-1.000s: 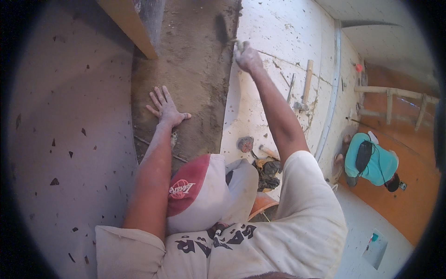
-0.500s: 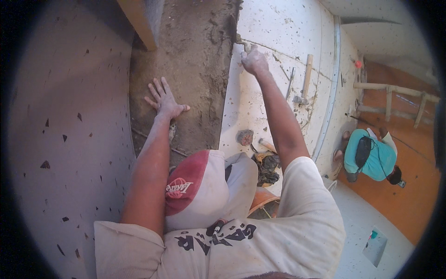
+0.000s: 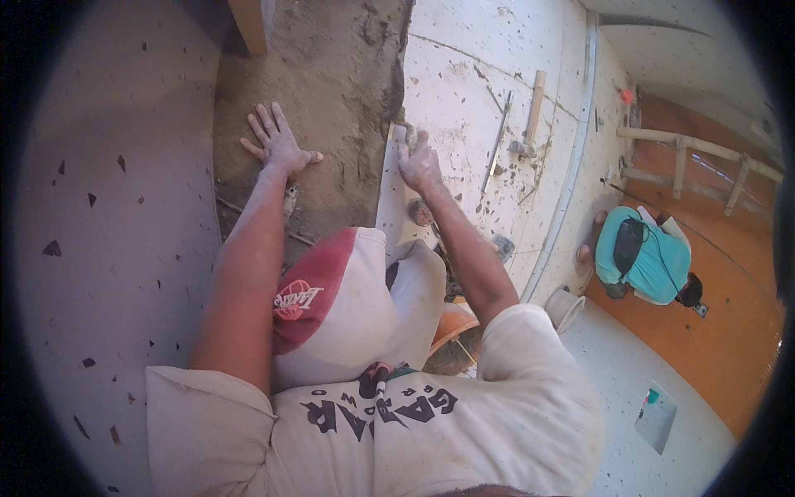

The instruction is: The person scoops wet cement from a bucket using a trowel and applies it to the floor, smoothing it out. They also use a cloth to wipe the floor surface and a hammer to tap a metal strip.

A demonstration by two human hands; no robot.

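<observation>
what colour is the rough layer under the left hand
Greyish brown: the rough layer under the left hand shows best in the head view.

You wear printing in two places. Across the chest of your shirt (image 3: 489, 427), at the lower centre of the frame, bold black angular letters (image 3: 418, 406) run in an uneven row, bent by the cloth, with smaller black characters among them. On the red panel of your shorts (image 3: 339, 319), left of the frame's centre and below its middle, slanted white lettering (image 3: 298, 296) crosses a ball-shaped emblem (image 3: 290, 310) drawn in pale red lines.
</observation>
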